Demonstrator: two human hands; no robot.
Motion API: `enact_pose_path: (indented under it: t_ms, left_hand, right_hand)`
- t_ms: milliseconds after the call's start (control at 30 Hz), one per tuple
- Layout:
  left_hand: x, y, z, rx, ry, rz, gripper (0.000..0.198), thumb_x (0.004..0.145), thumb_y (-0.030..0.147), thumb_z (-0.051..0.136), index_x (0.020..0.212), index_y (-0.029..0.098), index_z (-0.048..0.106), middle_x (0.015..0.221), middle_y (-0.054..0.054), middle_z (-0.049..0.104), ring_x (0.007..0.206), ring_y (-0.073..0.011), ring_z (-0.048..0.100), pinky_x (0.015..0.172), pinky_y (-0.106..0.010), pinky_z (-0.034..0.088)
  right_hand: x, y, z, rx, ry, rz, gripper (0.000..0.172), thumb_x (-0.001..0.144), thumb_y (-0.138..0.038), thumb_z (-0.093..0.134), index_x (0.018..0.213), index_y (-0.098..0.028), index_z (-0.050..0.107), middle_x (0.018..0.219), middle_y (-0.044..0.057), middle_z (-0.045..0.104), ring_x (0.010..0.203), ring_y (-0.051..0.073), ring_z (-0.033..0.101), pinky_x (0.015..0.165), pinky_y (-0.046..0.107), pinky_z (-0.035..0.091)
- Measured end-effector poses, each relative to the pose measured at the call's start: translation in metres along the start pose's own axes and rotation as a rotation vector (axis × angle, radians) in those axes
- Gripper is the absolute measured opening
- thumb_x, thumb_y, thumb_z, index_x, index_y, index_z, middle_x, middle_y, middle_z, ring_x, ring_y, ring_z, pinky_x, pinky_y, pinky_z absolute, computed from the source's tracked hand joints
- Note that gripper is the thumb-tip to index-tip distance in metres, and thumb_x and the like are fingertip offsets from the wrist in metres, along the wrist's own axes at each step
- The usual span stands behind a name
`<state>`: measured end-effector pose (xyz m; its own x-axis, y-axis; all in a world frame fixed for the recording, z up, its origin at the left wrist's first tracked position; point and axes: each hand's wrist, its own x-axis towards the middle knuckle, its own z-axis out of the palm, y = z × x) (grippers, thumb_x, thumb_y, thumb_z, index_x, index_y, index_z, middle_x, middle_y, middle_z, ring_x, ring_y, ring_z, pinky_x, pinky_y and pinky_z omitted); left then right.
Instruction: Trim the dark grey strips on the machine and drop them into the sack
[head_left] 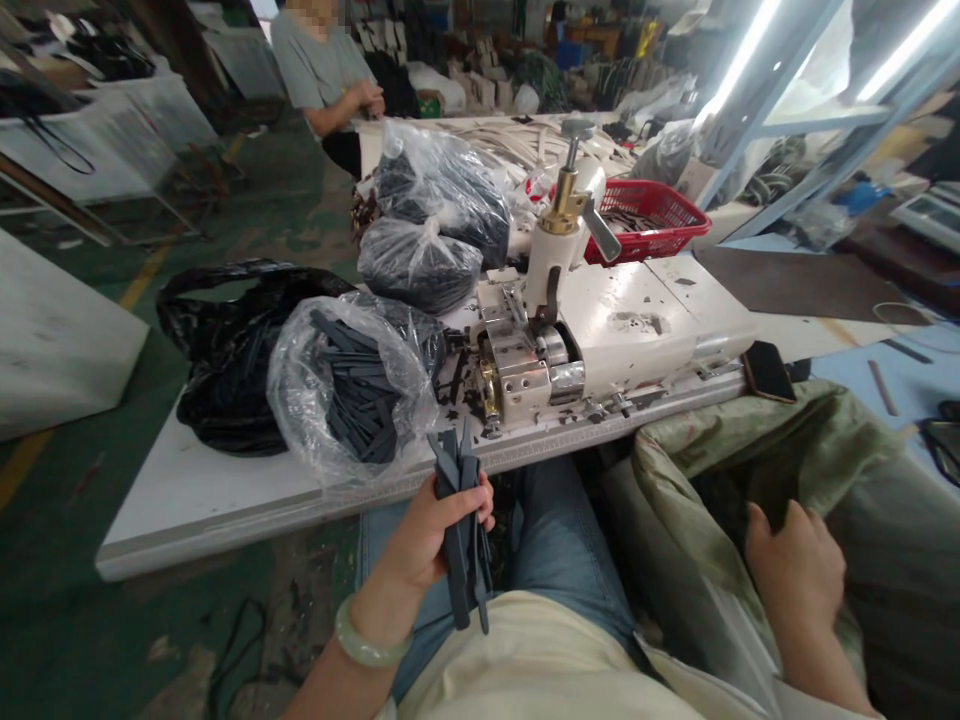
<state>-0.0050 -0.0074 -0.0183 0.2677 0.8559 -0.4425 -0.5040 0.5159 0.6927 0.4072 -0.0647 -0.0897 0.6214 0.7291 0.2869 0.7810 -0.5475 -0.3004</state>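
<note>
My left hand [439, 530] is wrapped round a bundle of dark grey-blue strips [459, 540], held upright above my lap. A clear plastic bag [300, 385] full of similar strips [360, 390] stands open on the table just beyond it. My right hand [799, 570] is over the mouth of an olive-green sack [705, 450]; its fingers curl downward, their tips hidden, so what they hold, if anything, does not show. Between the two hands, farther back, stands a cream skiving machine [559, 330] with a metal head and a brass-coloured post.
A black plastic bag [225, 400] and tied clear bags of dark pieces [420, 265] stand left of the machine. Behind it is a red basket [660, 215]. The white table edge [247, 525] runs before my knees. A person [322, 75] is across the table.
</note>
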Motion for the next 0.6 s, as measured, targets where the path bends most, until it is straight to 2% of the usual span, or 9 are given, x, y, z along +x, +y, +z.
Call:
enact_pose_path:
  t_ms: [67,100,200,233,300,400,500,600]
  left_hand:
    - [0.0,-0.003,0.007,0.008,-0.011,-0.028,0.02,0.065,0.017,0.077,0.082,0.014,0.066,0.065,0.0,0.059,0.056,-0.0099,0.05,0.056,-0.025,0.048]
    - [0.0,-0.004,0.011,0.017,-0.013,-0.042,0.021,0.064,0.017,0.077,0.081,0.014,0.066,0.066,-0.001,0.059,0.056,-0.01,0.05,0.056,-0.025,0.048]
    - [-0.004,-0.006,0.02,0.066,-0.03,-0.073,0.021,0.064,0.018,0.077,0.081,0.014,0.066,0.064,-0.001,0.059,0.054,-0.0105,0.051,0.055,-0.025,0.048]
    - [-0.006,-0.007,0.021,0.086,-0.037,-0.08,0.021,0.064,0.019,0.077,0.081,0.014,0.066,0.063,-0.001,0.06,0.054,-0.0108,0.051,0.054,-0.025,0.048]
    - [-0.011,-0.008,0.019,0.119,-0.04,-0.092,0.02,0.064,0.019,0.077,0.079,0.014,0.065,0.06,-0.002,0.06,0.053,-0.0114,0.052,0.053,-0.026,0.048]
    - [-0.018,-0.009,0.011,0.132,-0.01,-0.104,0.018,0.065,0.019,0.076,0.077,0.014,0.065,0.059,-0.002,0.061,0.051,-0.0118,0.052,0.052,-0.026,0.049]
    - [-0.021,-0.01,0.006,0.116,0.0,-0.088,0.014,0.066,0.019,0.075,0.074,0.014,0.065,0.058,-0.002,0.061,0.05,-0.011,0.052,0.052,-0.026,0.049]
    - [-0.021,-0.01,0.007,0.091,-0.015,-0.066,0.011,0.067,0.019,0.073,0.072,0.013,0.066,0.059,-0.002,0.061,0.051,-0.0111,0.052,0.052,-0.026,0.05]
  right_hand:
    - [-0.011,-0.032,-0.007,0.232,-0.123,-0.041,0.042,0.079,-0.042,0.055,0.103,-0.01,0.069,0.1,0.022,0.068,0.093,0.038,0.064,0.08,0.051,0.047]
    - [-0.019,-0.059,-0.01,0.418,-0.251,-0.042,0.04,0.08,-0.044,0.056,0.101,-0.013,0.07,0.095,0.018,0.07,0.086,0.033,0.066,0.078,0.047,0.049]
    - [-0.047,-0.154,-0.016,1.071,-0.793,-0.093,0.038,0.083,-0.046,0.059,0.107,-0.018,0.068,0.083,0.008,0.07,0.064,0.019,0.063,0.061,0.033,0.052]
    - [-0.058,-0.183,-0.017,1.193,-0.954,-0.138,0.035,0.082,-0.045,0.061,0.104,-0.018,0.068,0.077,0.005,0.069,0.058,0.016,0.061,0.055,0.029,0.05]
    - [-0.077,-0.227,-0.018,1.365,-1.151,-0.17,0.028,0.075,-0.041,0.071,0.089,-0.018,0.068,0.066,0.001,0.066,0.053,0.013,0.06,0.05,0.024,0.047]
    - [-0.095,-0.256,-0.015,1.488,-1.307,-0.081,0.03,0.069,-0.04,0.078,0.071,-0.017,0.058,0.051,-0.004,0.059,0.041,0.01,0.054,0.039,0.018,0.038]
    - [-0.098,-0.258,-0.01,1.539,-1.422,0.017,0.033,0.071,-0.04,0.076,0.066,-0.017,0.054,0.044,-0.006,0.054,0.032,0.005,0.041,0.031,0.014,0.024]
    - [-0.098,-0.256,-0.008,1.607,-1.476,0.114,0.032,0.072,-0.037,0.077,0.065,-0.016,0.054,0.049,-0.004,0.058,0.033,0.005,0.045,0.03,0.013,0.02]
